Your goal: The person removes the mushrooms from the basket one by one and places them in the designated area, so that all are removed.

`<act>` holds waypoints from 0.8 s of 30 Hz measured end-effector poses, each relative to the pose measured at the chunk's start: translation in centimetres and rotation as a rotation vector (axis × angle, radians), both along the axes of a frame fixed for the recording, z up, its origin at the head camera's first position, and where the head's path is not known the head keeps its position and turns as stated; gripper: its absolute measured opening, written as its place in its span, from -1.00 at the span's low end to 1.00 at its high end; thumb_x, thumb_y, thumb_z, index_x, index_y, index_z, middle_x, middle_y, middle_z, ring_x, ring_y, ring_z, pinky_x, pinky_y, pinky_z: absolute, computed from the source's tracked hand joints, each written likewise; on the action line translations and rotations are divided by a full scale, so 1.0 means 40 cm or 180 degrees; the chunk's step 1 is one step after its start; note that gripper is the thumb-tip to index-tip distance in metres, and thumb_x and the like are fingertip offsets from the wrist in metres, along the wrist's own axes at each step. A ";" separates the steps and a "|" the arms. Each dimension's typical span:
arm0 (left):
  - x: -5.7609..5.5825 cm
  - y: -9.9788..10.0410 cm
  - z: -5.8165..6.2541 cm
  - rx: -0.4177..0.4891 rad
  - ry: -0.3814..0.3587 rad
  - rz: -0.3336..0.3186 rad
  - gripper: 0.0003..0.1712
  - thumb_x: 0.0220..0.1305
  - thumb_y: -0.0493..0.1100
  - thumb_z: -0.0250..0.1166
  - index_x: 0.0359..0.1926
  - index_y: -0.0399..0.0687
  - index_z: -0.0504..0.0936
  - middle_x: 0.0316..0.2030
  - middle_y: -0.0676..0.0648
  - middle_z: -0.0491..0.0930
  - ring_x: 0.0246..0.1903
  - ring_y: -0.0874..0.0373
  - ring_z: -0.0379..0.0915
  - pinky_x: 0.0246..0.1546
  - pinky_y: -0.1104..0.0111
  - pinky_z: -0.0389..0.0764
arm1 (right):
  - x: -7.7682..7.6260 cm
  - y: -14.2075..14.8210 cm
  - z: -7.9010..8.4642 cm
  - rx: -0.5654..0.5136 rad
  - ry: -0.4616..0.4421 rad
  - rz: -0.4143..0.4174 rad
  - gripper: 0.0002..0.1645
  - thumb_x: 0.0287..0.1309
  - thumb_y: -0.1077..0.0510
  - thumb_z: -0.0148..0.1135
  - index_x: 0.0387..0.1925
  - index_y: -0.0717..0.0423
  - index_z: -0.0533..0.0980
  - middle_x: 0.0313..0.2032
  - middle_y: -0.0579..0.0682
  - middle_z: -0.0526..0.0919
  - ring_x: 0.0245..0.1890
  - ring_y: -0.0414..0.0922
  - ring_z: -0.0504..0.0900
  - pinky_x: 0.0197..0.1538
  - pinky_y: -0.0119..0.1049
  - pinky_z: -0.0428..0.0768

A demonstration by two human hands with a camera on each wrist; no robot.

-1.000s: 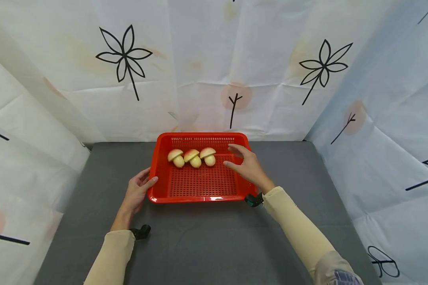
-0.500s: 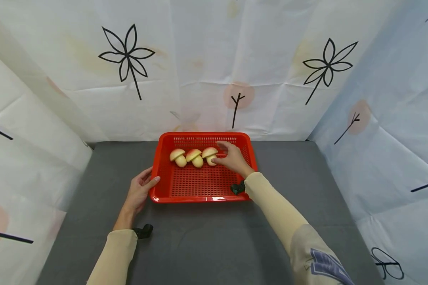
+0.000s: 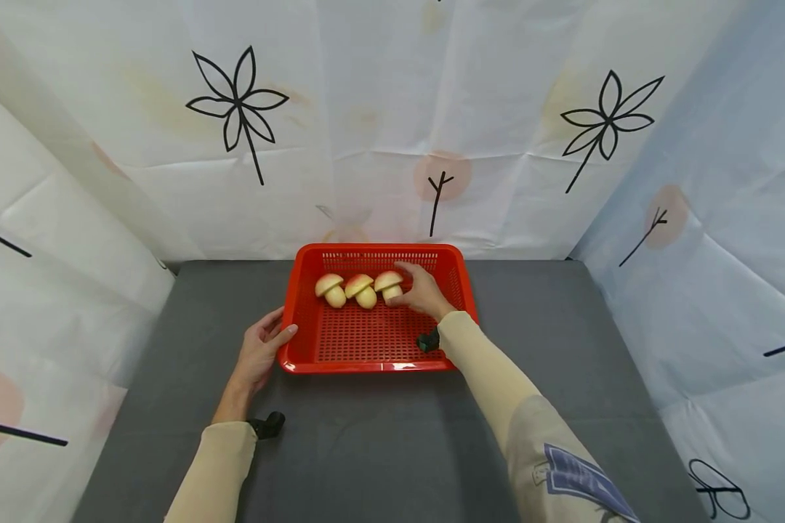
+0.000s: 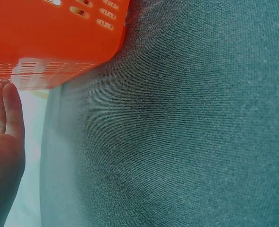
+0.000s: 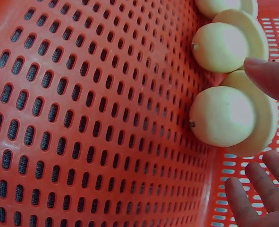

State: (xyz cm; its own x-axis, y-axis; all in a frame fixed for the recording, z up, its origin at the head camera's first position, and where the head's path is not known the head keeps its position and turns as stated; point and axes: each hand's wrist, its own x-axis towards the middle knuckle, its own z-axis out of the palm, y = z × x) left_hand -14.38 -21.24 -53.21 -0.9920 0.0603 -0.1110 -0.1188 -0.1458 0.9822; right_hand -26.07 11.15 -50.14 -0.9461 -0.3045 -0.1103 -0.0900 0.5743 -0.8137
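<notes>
Three mushrooms, apparently toys, with pale stems and reddish-yellow caps, lie in a row in the red basket (image 3: pixel 379 367): a left mushroom (image 3: pixel 331 289), a middle mushroom (image 3: pixel 362 290) and a right mushroom (image 5: pixel 222 116). My right hand (image 3: pixel 424 292) reaches into the basket, thumb and fingers spread on either side of the right mushroom. In the right wrist view its fingers (image 5: pixel 263 176) stand slightly apart from the cap. At the basket's left side, my left hand (image 3: pixel 259 349) holds the rim, thumb over it. Its other fingers (image 4: pixel 12 106) reach the outer wall, straight.
The basket stands near the back edge of a grey-covered table (image 3: pixel 366 450). Behind it hangs a white cloth (image 3: pixel 366 94) printed with flowers, and similar cloth closes both sides. Each wrist wears a black camera (image 3: pixel 268 425).
My right hand has moved left from the basket's right side to the right mushroom, its thumb now by the stem. My left hand stays at the rim. The view has shifted slightly.
</notes>
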 end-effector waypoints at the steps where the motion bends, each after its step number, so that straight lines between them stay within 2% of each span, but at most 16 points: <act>1: 0.000 0.000 -0.001 -0.0002 0.0001 0.0001 -0.26 0.46 -0.28 0.24 0.52 -0.35 0.14 0.40 -0.39 0.25 0.12 0.31 0.50 0.07 0.43 0.60 | -0.001 0.000 -0.003 0.0017 -0.0005 0.0010 0.04 0.04 0.22 0.58 0.50 0.14 0.26 0.44 0.14 0.32 0.43 0.11 0.27 0.38 0.07 0.38; 11: -0.001 0.001 -0.003 -0.0045 -0.0007 0.0044 -0.25 0.45 -0.25 0.27 0.51 -0.34 0.16 0.38 -0.36 0.29 0.11 0.30 0.52 0.06 0.40 0.61 | -0.005 -0.004 -0.020 0.0175 0.0010 0.0087 0.13 -0.02 0.27 0.61 0.53 0.12 0.20 0.44 0.15 0.30 0.44 0.11 0.25 0.39 0.06 0.37; 19: 0.001 -0.003 -0.004 -0.0090 0.0019 0.0035 -0.24 0.44 -0.22 0.29 0.51 -0.33 0.17 0.37 -0.35 0.31 0.12 0.28 0.52 0.06 0.40 0.61 | -0.004 -0.012 -0.024 0.0523 0.0019 0.0101 0.15 -0.04 0.20 0.64 0.54 0.03 0.21 0.34 0.25 0.34 0.32 0.17 0.35 0.36 0.08 0.39; 24: 0.001 -0.001 -0.004 -0.0064 0.0033 0.0033 -0.26 0.45 -0.26 0.26 0.51 -0.36 0.16 0.38 -0.39 0.28 0.16 0.20 0.51 0.09 0.37 0.59 | -0.006 -0.014 -0.031 0.0588 0.0008 0.0065 0.12 -0.04 0.17 0.64 0.52 0.03 0.24 0.34 0.27 0.32 0.27 0.17 0.39 0.28 0.07 0.47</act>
State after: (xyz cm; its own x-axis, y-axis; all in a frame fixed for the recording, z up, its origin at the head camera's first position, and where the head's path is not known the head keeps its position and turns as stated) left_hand -14.34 -21.28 -53.38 -0.9936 0.0478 -0.1019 -0.1073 -0.1271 0.9861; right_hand -26.29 10.59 -51.38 -0.9403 -0.2984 -0.1638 -0.1050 0.7120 -0.6943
